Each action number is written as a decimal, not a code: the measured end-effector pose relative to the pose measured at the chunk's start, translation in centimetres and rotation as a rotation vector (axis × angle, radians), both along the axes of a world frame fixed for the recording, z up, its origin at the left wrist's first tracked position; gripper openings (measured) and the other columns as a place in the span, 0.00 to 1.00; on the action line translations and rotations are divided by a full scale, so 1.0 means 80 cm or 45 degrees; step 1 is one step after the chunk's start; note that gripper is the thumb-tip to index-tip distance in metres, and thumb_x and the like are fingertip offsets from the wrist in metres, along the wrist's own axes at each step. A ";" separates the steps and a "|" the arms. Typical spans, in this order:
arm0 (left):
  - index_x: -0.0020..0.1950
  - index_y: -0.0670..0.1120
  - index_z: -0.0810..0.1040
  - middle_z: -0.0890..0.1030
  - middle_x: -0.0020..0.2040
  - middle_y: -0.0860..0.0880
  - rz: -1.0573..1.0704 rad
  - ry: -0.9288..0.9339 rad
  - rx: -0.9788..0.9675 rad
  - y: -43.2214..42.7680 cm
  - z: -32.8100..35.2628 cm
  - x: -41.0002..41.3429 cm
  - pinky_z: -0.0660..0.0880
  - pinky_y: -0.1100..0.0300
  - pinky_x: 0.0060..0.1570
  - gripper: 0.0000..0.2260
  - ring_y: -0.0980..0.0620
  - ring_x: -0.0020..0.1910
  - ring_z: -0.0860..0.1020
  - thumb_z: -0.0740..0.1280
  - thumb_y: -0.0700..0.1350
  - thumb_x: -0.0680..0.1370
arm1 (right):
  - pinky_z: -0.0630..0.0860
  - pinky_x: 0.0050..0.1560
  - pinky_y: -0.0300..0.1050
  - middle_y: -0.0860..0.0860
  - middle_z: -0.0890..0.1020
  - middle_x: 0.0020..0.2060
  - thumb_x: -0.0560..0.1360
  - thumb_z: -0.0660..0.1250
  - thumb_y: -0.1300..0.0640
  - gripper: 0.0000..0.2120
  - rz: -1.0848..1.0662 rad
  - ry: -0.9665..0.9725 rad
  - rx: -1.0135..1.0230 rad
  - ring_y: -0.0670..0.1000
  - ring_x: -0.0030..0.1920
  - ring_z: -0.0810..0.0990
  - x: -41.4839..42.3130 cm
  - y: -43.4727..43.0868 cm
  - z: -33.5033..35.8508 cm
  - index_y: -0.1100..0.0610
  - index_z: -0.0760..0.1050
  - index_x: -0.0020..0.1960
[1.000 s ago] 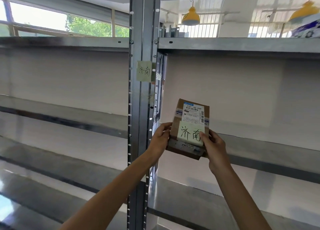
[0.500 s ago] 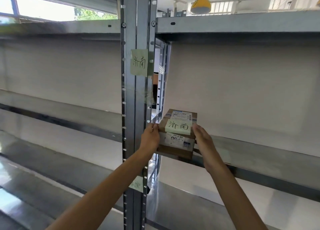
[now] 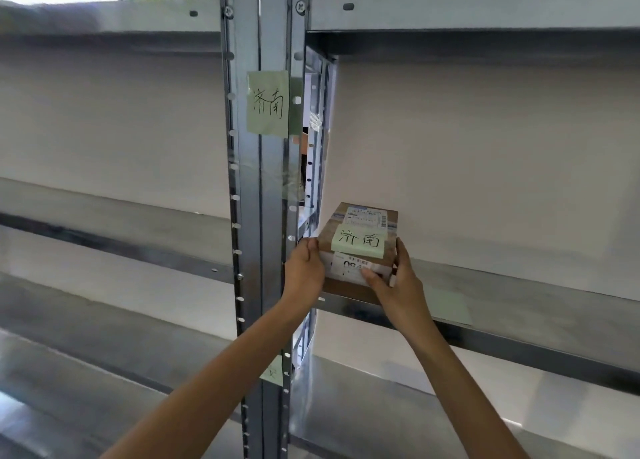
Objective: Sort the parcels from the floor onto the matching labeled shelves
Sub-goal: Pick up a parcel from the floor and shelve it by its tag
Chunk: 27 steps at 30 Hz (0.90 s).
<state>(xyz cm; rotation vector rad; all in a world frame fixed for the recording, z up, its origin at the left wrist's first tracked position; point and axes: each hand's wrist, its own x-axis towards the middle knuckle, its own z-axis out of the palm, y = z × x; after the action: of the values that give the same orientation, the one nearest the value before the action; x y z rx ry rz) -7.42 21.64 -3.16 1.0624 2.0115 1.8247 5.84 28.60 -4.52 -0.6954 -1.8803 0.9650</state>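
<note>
A small brown cardboard parcel [image 3: 360, 230] with a white shipping label and a green note reading 济南 rests on the left end of a metal shelf [image 3: 519, 296]. My left hand [image 3: 304, 273] grips the parcel's left side and my right hand [image 3: 398, 282] grips its right front corner. A matching green 济南 label [image 3: 267, 102] is taped to the upright post [image 3: 273, 181] above and left of the parcel. The parcel's front edge slightly overhangs the shelf lip.
Metal racking fills the view, with shelves above [image 3: 467, 6], below [image 3: 381, 417] and to the left [image 3: 104, 240]. A second green note [image 3: 273, 372] is stuck lower on the post. A pale wall backs the shelves.
The parcel went from tilted upright in the air down and forward onto the shelf, lying flat. Both hands stayed on it, and the view moved closer.
</note>
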 end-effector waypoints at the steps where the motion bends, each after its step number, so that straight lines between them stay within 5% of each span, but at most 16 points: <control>1: 0.55 0.44 0.73 0.76 0.44 0.51 0.000 0.010 -0.002 -0.001 0.000 -0.001 0.70 0.70 0.33 0.16 0.60 0.40 0.75 0.48 0.49 0.83 | 0.72 0.47 0.25 0.40 0.70 0.61 0.74 0.68 0.54 0.33 -0.010 -0.006 -0.001 0.42 0.60 0.71 -0.001 -0.001 -0.001 0.48 0.55 0.73; 5: 0.61 0.44 0.72 0.77 0.51 0.49 -0.030 0.016 0.129 -0.006 0.005 0.011 0.76 0.74 0.33 0.12 0.60 0.42 0.77 0.52 0.40 0.82 | 0.73 0.62 0.41 0.49 0.72 0.68 0.76 0.66 0.56 0.31 -0.077 -0.024 -0.004 0.50 0.65 0.74 -0.003 -0.004 -0.003 0.52 0.55 0.74; 8: 0.65 0.52 0.71 0.78 0.55 0.53 -0.170 0.007 0.343 -0.016 0.009 0.028 0.80 0.67 0.41 0.17 0.57 0.50 0.80 0.57 0.35 0.80 | 0.72 0.66 0.53 0.51 0.70 0.70 0.75 0.66 0.56 0.34 -0.113 -0.048 0.022 0.52 0.67 0.72 -0.002 -0.013 -0.004 0.53 0.52 0.75; 12: 0.72 0.48 0.65 0.72 0.66 0.55 -0.189 0.298 0.393 -0.031 0.023 0.032 0.74 0.72 0.52 0.19 0.59 0.63 0.74 0.54 0.37 0.81 | 0.73 0.62 0.44 0.50 0.72 0.68 0.76 0.65 0.54 0.30 -0.160 -0.041 0.036 0.52 0.64 0.74 0.001 -0.029 -0.009 0.52 0.55 0.74; 17: 0.74 0.49 0.60 0.65 0.73 0.49 -0.215 0.452 0.289 -0.043 0.018 0.026 0.79 0.53 0.55 0.21 0.49 0.67 0.71 0.53 0.37 0.81 | 0.74 0.59 0.46 0.53 0.75 0.66 0.77 0.65 0.54 0.25 -0.277 -0.058 0.045 0.55 0.62 0.76 -0.002 -0.041 -0.007 0.52 0.62 0.71; 21: 0.73 0.50 0.61 0.67 0.70 0.49 -0.279 0.482 0.272 -0.056 0.000 0.021 0.76 0.64 0.57 0.21 0.51 0.66 0.71 0.56 0.37 0.80 | 0.67 0.54 0.33 0.53 0.75 0.65 0.76 0.65 0.54 0.24 -0.396 -0.036 0.158 0.50 0.60 0.74 0.002 -0.053 -0.005 0.54 0.63 0.70; 24: 0.72 0.50 0.62 0.68 0.70 0.51 -0.245 0.591 0.256 -0.070 -0.008 0.016 0.67 0.81 0.52 0.21 0.58 0.64 0.70 0.57 0.38 0.80 | 0.65 0.44 0.16 0.47 0.74 0.55 0.76 0.65 0.57 0.20 -0.493 0.064 0.337 0.32 0.53 0.66 0.014 -0.070 -0.007 0.56 0.67 0.67; 27: 0.71 0.51 0.64 0.70 0.69 0.50 -0.302 0.660 0.276 -0.087 -0.016 0.011 0.71 0.72 0.59 0.18 0.57 0.64 0.71 0.58 0.42 0.81 | 0.62 0.56 0.22 0.48 0.74 0.59 0.78 0.62 0.56 0.18 -0.498 0.058 0.365 0.34 0.58 0.67 0.027 -0.085 -0.020 0.54 0.67 0.67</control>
<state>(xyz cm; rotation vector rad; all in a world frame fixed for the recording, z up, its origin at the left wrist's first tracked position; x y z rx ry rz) -6.52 14.66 -4.47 1.9134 1.8427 1.7999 7.98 21.84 -6.15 -0.8182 -1.7111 0.4489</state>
